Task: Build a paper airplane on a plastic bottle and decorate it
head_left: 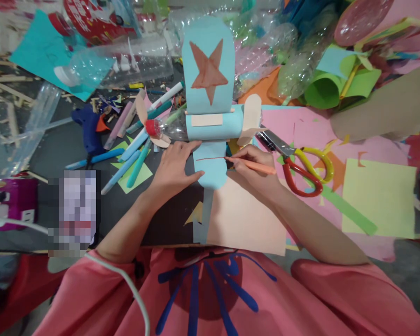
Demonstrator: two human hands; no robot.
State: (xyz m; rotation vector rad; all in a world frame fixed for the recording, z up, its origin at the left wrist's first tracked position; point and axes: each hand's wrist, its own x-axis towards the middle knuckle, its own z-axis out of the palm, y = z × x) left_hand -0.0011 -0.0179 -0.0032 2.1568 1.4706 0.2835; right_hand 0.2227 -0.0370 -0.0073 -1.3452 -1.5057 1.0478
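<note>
In the middle lies a model plane made from a plastic bottle (175,125) wrapped in light blue paper, with a red cap and paper propeller blades at its left end. Its far wing (209,28) bears a brown star. A thin red line crosses the near wing (212,175). My left hand (177,163) lies with fingers spread, its thumb and fingertips on the near wing's left edge. Closed around an orange marker (257,166), my right hand (255,161) has the tip at the line's right end. Scissors (301,163) with red and yellow handles lie right of it.
Several markers (136,158) and a blue glue gun (89,130) lie to the left, near wood scraps (10,88). Plastic bottles (126,60) crowd the back. Pink paper (301,126), a yellow sheet (380,198) and a beige sheet (245,214) cover the right and front.
</note>
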